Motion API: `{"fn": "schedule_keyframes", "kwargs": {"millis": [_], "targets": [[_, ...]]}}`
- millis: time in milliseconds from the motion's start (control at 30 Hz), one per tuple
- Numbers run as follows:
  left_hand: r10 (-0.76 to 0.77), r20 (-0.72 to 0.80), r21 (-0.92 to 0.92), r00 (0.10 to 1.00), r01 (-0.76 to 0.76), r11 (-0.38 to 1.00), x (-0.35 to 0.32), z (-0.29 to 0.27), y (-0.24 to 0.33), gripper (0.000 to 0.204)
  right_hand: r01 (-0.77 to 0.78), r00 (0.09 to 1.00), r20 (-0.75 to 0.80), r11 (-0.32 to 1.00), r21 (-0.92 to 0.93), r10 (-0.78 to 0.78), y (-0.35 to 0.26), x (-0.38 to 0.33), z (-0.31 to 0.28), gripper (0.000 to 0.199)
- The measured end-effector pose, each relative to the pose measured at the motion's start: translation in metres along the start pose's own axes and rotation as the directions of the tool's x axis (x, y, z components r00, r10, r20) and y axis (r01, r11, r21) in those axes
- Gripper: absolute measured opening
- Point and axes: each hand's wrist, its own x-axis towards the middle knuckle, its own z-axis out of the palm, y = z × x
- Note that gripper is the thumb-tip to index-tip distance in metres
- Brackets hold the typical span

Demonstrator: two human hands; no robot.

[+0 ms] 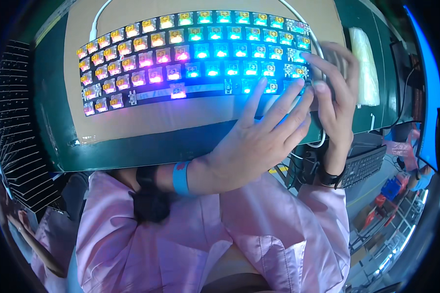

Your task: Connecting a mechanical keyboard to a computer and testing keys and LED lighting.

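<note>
The keyboard (195, 53), bare of keycaps with its switches lit from orange at the left through pink to cyan at the right, lies on a brown cardboard sheet (146, 119) on the green worktop (49, 112), towards the far edge. The left hand (252, 141) reaches across with fingers spread and open, their tips resting on the keyboard's near right corner. The right hand (335, 93) is at the right end with fingers curled; whether it pinches a switch or the white cable (320, 141) cannot be told, as the left hand's fingers partly cover it.

Risks, as judged:
- The cable loops beneath both hands at the worktop's near right edge; a snag could tug the board or break its connection.
- Pressure from the spread fingers on exposed switches could bend stems.
- The crossed wrists limit control, so a slip could shift the board on the cardboard.
- A plastic-wrapped bundle (366, 63) lies beside the right hand and could be knocked.
</note>
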Motion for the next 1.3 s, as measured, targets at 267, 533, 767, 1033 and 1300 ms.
{"fn": "schedule_keyframes", "kwargs": {"millis": [267,533,767,1033,1300], "targets": [[-0.026,-0.040,0.018,0.999,0.027,0.999,0.000,0.004,0.002,0.030,-0.048,0.998,-0.044,0.996,0.078,0.051,-0.005,0.003,0.003,0.033],[-0.038,-0.108,-0.035,0.993,0.035,0.999,-0.003,0.009,0.002,0.028,-0.010,0.959,-0.280,0.989,0.146,0.051,-0.009,0.002,0.006,0.033],[-0.009,-0.065,-0.018,0.998,0.008,1.000,-0.002,0.008,0.002,0.028,-0.027,0.993,-0.118,0.999,-0.020,0.024,-0.004,0.000,0.004,0.032],[-0.003,-0.042,-0.039,0.999,0.002,0.999,-0.002,0.006,0.001,0.030,-0.028,0.997,-0.074,0.994,0.101,0.036,-0.001,-0.002,0.006,0.034],[-0.006,-0.045,-0.020,0.999,0.005,1.000,-0.001,0.005,0.002,0.030,0.081,0.916,-0.400,0.982,0.168,-0.007,-0.004,0.004,0.015,0.042]]}}
